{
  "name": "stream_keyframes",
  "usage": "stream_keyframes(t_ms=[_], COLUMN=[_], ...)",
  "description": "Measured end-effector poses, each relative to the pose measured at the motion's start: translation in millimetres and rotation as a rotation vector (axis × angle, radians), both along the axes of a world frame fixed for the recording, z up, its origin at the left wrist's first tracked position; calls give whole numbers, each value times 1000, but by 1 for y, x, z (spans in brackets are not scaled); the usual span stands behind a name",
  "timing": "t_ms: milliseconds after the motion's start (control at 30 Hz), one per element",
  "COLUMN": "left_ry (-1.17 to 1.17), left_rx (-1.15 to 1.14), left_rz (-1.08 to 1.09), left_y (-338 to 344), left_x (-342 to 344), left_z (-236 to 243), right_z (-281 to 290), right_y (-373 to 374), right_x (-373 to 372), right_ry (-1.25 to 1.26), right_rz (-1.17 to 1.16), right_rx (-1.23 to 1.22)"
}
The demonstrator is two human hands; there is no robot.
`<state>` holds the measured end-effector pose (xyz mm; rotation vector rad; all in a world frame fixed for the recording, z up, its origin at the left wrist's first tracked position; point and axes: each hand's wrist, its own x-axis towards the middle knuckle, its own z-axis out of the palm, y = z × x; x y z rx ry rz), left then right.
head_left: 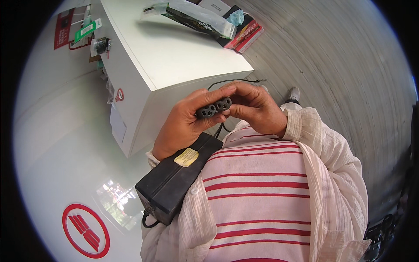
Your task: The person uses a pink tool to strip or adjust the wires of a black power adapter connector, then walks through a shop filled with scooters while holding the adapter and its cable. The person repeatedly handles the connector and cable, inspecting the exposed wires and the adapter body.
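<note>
In front of my chest, two black plug connectors (205, 112) are held side by side, their slotted ends facing up toward me. My left hand (174, 124) is closed around the left one, thumb and fingers on either side of it. My right hand (259, 109) pinches the other plug connector (224, 104) between thumb and fingers. A black charger brick (174, 177) with a worn yellow label (186, 157) rests along my left forearm, against my body. A black cable (150, 223) loops from its lower end. More dark cable (220, 129) shows below the hands.
A white counter (187, 56) stands just beyond my hands. On its far end lie a clear plastic bag (196, 22) and a red and black box (244, 32). Small items, including a green tag (85, 31), sit at its left. A shoe (293, 94) shows on the wood-look floor (340, 65).
</note>
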<state>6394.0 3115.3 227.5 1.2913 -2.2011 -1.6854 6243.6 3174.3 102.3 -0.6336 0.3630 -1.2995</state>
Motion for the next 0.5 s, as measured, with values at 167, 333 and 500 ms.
stream_keyframes(t_ms=[167, 333, 500], left_ry=[-26, -17, -1], left_rx=[43, 40, 48], left_rz=[31, 16, 18], left_y=[-3, -7, -8], left_x=[-4, -6, -6], left_z=[5, 6, 5], right_z=[2, 2, 4], right_y=[-3, -6, -8], right_x=[-5, -6, -8], right_ry=[43, 10, -1], right_rz=[7, -4, -6], right_rx=[11, 3, 0])
